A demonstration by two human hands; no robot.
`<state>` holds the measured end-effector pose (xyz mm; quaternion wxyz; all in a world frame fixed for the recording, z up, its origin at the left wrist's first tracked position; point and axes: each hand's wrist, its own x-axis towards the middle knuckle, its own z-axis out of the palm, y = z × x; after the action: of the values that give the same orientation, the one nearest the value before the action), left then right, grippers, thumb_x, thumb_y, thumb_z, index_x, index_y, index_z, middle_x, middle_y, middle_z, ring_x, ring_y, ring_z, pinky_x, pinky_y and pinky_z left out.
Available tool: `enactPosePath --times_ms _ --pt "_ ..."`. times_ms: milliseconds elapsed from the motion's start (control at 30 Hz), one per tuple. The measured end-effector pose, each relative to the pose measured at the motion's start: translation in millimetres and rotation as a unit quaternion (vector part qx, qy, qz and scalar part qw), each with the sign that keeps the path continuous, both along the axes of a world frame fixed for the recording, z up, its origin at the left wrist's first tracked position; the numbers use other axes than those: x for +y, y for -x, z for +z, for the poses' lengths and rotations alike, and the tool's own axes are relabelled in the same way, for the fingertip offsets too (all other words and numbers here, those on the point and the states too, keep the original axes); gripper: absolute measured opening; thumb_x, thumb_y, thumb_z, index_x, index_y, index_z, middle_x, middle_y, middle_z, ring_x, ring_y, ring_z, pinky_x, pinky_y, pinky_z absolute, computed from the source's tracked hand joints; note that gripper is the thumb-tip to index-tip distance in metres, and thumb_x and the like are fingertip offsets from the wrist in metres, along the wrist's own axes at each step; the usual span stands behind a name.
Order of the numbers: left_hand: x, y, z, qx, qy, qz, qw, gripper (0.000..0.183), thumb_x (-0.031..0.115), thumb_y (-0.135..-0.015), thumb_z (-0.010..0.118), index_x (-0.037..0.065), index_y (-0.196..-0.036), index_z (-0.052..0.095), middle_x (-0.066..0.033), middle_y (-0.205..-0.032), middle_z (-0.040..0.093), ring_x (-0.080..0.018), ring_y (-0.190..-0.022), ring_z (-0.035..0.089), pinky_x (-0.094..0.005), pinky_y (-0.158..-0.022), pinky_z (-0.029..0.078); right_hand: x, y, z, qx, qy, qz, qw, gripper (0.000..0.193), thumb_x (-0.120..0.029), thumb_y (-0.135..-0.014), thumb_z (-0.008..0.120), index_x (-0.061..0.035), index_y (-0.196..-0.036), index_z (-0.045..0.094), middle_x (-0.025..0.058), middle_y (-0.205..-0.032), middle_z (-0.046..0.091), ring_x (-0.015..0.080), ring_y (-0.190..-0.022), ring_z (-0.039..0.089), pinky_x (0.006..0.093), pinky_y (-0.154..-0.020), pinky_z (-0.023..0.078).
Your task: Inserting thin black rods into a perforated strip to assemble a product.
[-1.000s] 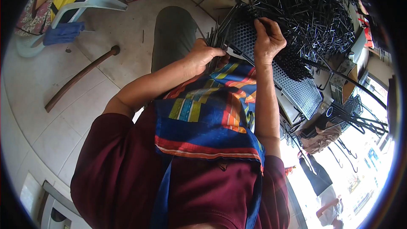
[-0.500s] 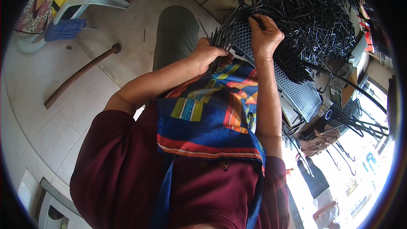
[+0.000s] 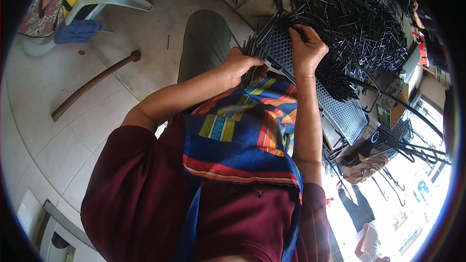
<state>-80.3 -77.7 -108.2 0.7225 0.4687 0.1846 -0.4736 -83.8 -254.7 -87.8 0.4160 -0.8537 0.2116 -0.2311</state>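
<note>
1. The bundle of thin dark sticks (image 3: 252,47) was held in the left hand (image 3: 241,66), slightly fanned, ends uneven.
2. The board (image 3: 350,117), grey and dotted with round holes, lay slantwise, partly hidden by the right hand (image 3: 309,51).
3. The dense black cluster (image 3: 339,81) covered part of the board.
4. The pile of loose black sticks (image 3: 352,22) lay tangled beyond it.

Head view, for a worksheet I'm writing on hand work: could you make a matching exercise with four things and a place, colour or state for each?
1. Left hand
2. Right hand
3. Apron
4. Pile of rods

A. Heaped toward the top right
B. Closed around a bunch of dark rods
C. Blue with many-coloured patches
D. Fingertips drawn together, seen against the board with holes

Pairs: 1-B, 2-D, 3-C, 4-A
</note>
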Motion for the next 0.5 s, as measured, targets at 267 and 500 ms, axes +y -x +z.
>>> enactPosePath --times_ms 267,500 --pt "-0.3 0.6 -2.4 -0.001 0.002 0.006 1.000 0.011 0.000 -0.080 0.064 -0.011 -0.082 0.063 -0.0188 -0.073 0.066 -0.0264 -0.061 0.067 -0.0329 -0.050 0.052 6.4 1.2 5.7 0.006 0.053 0.017 0.998 0.016 -0.006 -0.071 0.074 -0.0026 -0.086 0.071 0.0097 -0.076 0.068 0.0160 -0.067 0.066 0.0260 -0.062 0.050" --pt "-1.1 -0.1 -6.1 0.019 0.011 0.022 1.000 0.012 0.000 -0.079 0.065 -0.011 -0.083 0.063 -0.0193 -0.074 0.066 -0.0273 -0.062 0.066 -0.0346 -0.052 0.052 1.6 0.6 -3.3 0.025 0.078 0.004 0.997 0.015 -0.007 -0.075 0.073 -0.0036 -0.089 0.072 0.0086 -0.076 0.070 0.0085 -0.068 0.065 0.0232 -0.064 0.050"
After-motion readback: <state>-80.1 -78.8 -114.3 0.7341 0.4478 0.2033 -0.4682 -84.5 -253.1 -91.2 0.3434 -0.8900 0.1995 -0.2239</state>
